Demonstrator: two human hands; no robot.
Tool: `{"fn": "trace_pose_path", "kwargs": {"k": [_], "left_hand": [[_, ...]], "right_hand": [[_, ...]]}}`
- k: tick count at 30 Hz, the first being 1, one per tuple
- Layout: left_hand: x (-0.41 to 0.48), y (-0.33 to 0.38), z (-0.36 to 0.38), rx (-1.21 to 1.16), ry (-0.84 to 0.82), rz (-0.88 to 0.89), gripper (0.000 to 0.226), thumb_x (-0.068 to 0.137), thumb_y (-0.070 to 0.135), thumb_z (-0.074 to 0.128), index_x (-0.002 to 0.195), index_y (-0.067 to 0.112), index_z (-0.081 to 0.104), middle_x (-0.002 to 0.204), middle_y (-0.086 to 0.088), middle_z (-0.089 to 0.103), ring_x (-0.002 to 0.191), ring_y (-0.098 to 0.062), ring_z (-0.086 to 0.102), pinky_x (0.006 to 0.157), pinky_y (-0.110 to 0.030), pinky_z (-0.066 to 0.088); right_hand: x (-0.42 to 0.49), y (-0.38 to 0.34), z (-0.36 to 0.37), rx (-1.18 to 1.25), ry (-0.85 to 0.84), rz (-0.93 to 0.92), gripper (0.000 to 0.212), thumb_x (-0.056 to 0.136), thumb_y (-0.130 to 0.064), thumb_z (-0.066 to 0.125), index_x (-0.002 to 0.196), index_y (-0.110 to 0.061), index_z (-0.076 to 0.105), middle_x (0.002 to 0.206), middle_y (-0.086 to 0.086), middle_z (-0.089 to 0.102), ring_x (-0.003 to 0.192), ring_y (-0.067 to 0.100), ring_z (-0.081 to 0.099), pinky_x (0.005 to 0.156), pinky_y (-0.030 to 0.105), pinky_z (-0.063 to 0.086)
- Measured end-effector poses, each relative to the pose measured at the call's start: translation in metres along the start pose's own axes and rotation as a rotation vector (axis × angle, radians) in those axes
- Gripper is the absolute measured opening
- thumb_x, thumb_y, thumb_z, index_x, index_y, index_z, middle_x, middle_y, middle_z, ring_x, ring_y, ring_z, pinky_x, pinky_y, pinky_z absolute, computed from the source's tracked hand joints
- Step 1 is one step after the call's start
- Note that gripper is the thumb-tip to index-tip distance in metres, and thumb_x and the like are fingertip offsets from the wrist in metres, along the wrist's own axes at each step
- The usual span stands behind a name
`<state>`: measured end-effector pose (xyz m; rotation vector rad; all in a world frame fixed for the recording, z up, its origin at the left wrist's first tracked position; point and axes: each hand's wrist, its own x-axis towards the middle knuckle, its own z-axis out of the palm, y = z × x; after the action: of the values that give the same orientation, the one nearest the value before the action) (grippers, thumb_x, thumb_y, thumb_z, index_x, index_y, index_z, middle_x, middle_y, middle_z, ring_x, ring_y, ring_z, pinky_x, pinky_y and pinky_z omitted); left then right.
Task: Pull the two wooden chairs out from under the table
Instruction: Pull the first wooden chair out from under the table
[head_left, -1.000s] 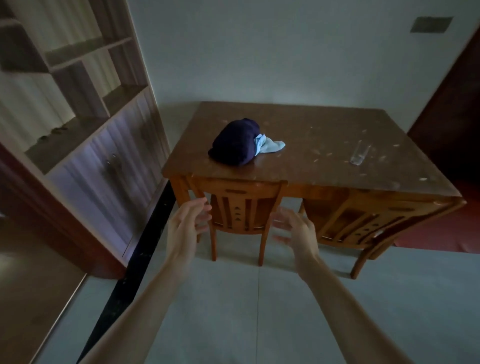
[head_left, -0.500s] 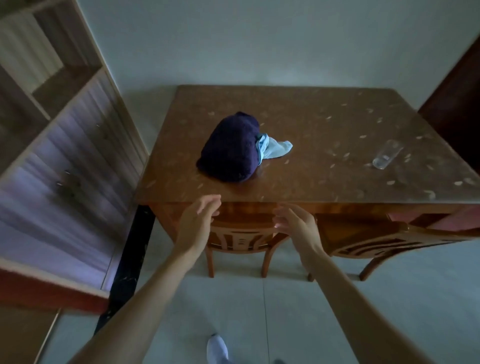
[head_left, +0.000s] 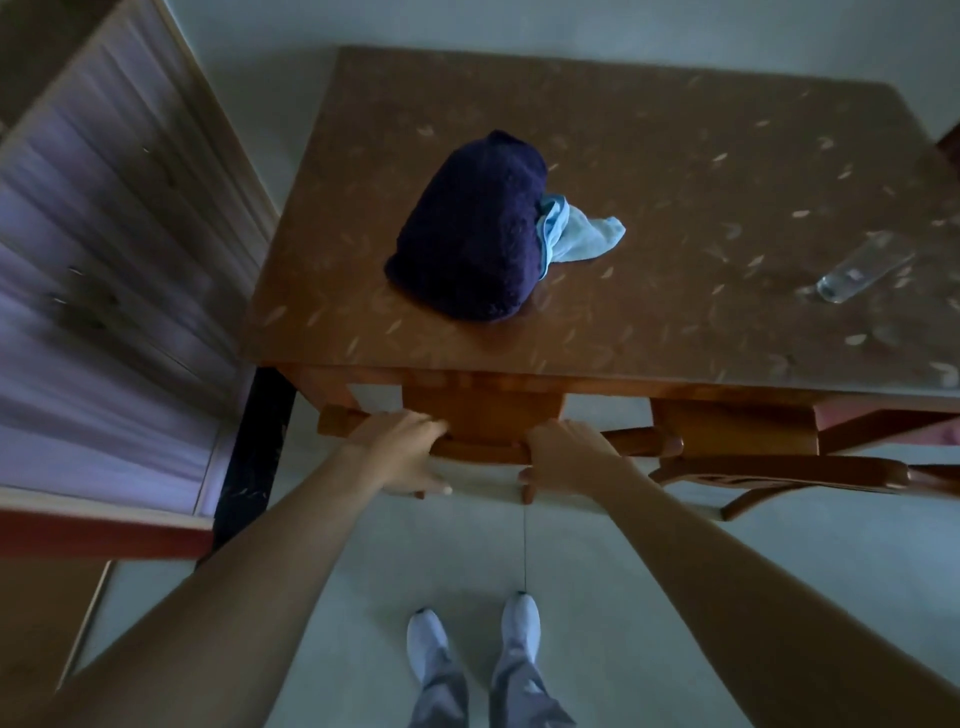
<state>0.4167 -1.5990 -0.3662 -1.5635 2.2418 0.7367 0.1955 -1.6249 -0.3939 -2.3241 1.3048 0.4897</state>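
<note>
A brown wooden table (head_left: 675, 156) fills the upper half of the view. Two wooden chairs are tucked under its near edge. The left chair (head_left: 483, 447) shows only its curved top rail below the table edge. My left hand (head_left: 405, 447) wraps the left end of that rail, and my right hand (head_left: 566, 457) wraps its right end. The right chair (head_left: 779, 473) stands beside it at an angle, its back rail and one leg showing, untouched.
On the table lie a dark blue bundle (head_left: 472, 228) with a light blue cloth (head_left: 576, 234) and a clear glass (head_left: 857, 270) on its side. A wooden cabinet (head_left: 114, 249) stands close on the left. My feet (head_left: 472, 639) are on pale floor tiles behind the chair.
I have stepped closer and the view has tilted down. Both hands went from hovering open in front of the left chair to closing on its top rail.
</note>
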Motion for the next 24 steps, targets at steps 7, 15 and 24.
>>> {"fn": "trace_pose_path", "kwargs": {"k": [7,15,24], "left_hand": [[0.024,-0.012,0.016,0.106,0.106,0.081,0.022,0.088,0.025,0.066,0.105,0.016,0.058,0.087,-0.004,0.064,0.072,-0.02,0.06,0.056,-0.031,0.041],[0.031,-0.025,0.023,0.124,0.159,0.125,0.009,0.089,0.027,0.062,0.091,0.018,0.062,0.06,0.01,0.045,0.067,-0.017,0.063,0.056,-0.026,0.038],[0.028,-0.019,0.025,0.212,0.23,0.108,0.014,0.091,0.024,0.06,0.102,0.016,0.064,0.085,-0.002,0.069,0.08,-0.019,0.067,0.063,-0.025,0.043]], "right_hand": [[-0.004,0.019,0.002,0.112,0.056,-0.078,0.024,0.099,-0.021,0.048,0.114,-0.034,0.061,0.085,-0.007,0.067,0.065,0.01,0.057,0.067,0.033,0.052],[-0.003,0.037,-0.003,0.071,-0.051,-0.122,0.055,0.091,-0.027,0.06,0.139,-0.042,0.039,0.072,-0.021,0.041,0.076,0.008,0.05,0.072,0.028,0.04],[-0.007,0.033,-0.01,0.052,-0.085,-0.155,0.045,0.085,-0.012,0.07,0.126,-0.024,0.054,0.073,-0.014,0.044,0.061,0.004,0.044,0.055,0.017,0.032]]}}
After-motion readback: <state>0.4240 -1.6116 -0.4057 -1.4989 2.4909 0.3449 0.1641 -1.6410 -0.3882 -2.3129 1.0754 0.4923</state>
